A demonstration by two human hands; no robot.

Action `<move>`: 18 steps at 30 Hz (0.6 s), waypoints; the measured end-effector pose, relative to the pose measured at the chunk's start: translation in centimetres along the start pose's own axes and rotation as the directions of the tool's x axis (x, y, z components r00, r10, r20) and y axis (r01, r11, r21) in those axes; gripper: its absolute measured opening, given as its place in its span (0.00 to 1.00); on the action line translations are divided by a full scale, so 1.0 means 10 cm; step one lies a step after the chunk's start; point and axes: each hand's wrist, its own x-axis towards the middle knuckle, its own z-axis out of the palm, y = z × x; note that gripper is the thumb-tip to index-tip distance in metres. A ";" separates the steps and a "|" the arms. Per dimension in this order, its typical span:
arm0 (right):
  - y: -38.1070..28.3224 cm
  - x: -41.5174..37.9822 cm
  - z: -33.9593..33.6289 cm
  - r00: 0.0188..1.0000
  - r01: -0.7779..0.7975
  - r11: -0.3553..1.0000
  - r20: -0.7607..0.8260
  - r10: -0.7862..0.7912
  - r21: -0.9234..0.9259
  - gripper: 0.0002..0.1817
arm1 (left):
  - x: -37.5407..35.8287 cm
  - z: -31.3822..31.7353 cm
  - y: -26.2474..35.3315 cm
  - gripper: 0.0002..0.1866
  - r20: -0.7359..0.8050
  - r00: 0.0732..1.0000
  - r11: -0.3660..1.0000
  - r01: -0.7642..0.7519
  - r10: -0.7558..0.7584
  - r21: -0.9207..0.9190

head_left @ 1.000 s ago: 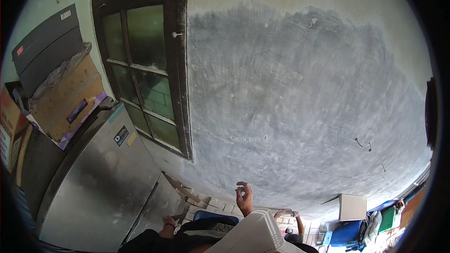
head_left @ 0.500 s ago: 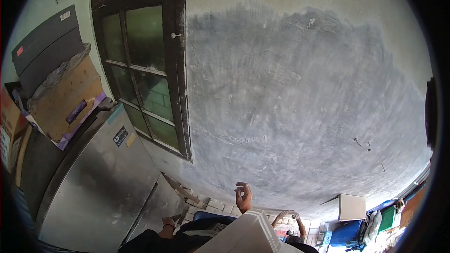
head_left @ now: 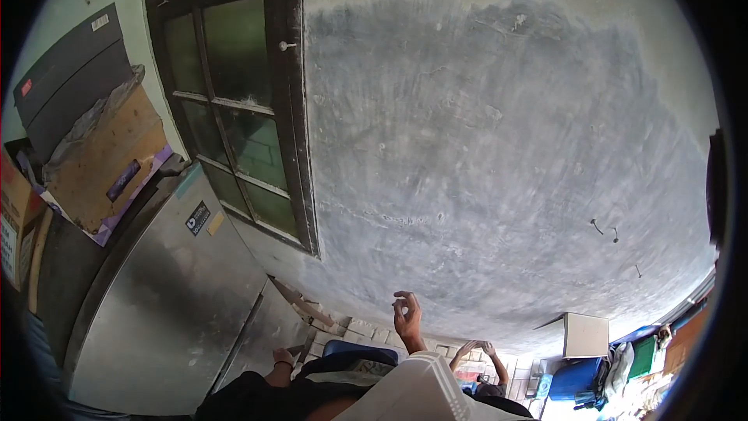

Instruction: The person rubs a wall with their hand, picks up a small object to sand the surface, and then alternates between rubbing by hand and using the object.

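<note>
My right hand [head_left: 407, 318] is raised before the lower part of the grey wall [head_left: 483, 164], above a white piece of cloth or clothing [head_left: 405, 394]. Its fingers are curved and a gap shows between thumb and forefinger, with nothing visible in them. Lower left, my left hand [head_left: 283, 357] is beside the metal refrigerator-like cabinet [head_left: 164, 296], a band at its wrist. Its fingers are too small and unclear to read, and whether it holds something cannot be seen.
Another person's raised hands [head_left: 477, 348] show at the lower centre right. A dark-framed window [head_left: 238, 109] stands left of the wall. Boxes [head_left: 105, 156] sit on the cabinet. Nails [head_left: 596, 226] stick out of the wall. A pale board [head_left: 586, 336] and blue items [head_left: 575, 380] are lower right.
The view has shifted slightly. My right hand is a little higher in view, its thumb and forefinger farther apart. The other person's hands have also risen slightly and drawn closer together.
</note>
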 end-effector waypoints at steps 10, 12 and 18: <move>0.13 0.04 -0.01 0.999 0.031 1.000 -0.008 -0.031 -0.003 0.09 | -0.10 0.14 0.01 0.22 -0.146 0.986 0.832 -0.148 0.081 -0.534; 0.11 0.02 0.00 1.000 0.017 1.000 -0.004 -0.017 0.021 0.09 | -0.01 0.15 -0.05 0.22 -0.143 0.984 0.963 0.067 -0.107 -0.260; -0.42 0.41 0.00 0.996 -0.055 0.930 0.090 0.024 0.362 0.08 | 0.06 0.04 0.00 0.24 0.012 0.996 0.991 -0.094 0.093 0.096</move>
